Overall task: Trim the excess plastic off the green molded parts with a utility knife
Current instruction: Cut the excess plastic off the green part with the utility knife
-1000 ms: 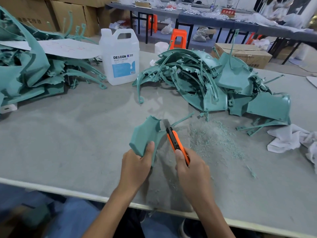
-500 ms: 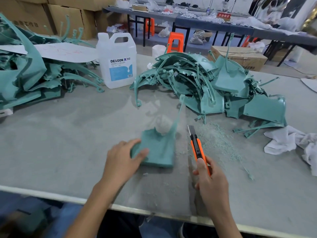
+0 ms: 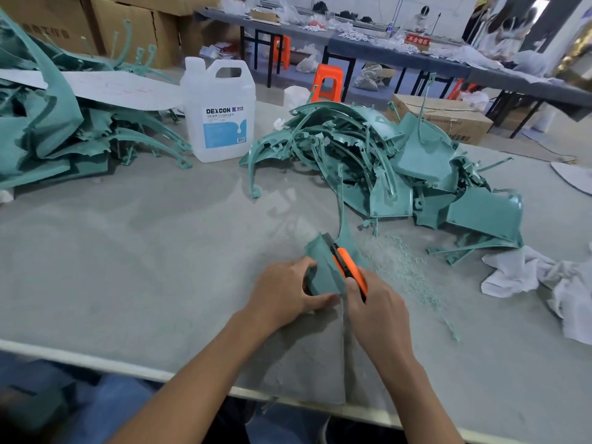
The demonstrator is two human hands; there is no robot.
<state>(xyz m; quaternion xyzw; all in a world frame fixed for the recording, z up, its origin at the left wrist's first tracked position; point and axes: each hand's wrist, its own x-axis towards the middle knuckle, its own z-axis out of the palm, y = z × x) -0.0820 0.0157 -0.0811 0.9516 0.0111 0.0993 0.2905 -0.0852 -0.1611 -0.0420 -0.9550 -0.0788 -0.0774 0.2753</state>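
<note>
My left hand (image 3: 285,294) grips a small green molded part (image 3: 322,272), held tilted just above the grey table (image 3: 144,267). A thin green stem rises from the part's far side. My right hand (image 3: 374,307) holds an orange utility knife (image 3: 347,267), with its blade laid against the part's upper right edge. A big heap of green molded parts (image 3: 400,165) lies behind the hands, and a second heap (image 3: 57,133) sits at the far left.
A white DEXCON jug (image 3: 221,113) stands at the back between the heaps. Green shavings (image 3: 407,267) are scattered right of the hands. A white rag (image 3: 544,280) lies at the right edge. The table's near edge (image 3: 128,370) runs below my forearms.
The left hand has lifted the part from lying flat on the table and tilted it up. The right hand has brought the knife left, back onto the part's edge.
</note>
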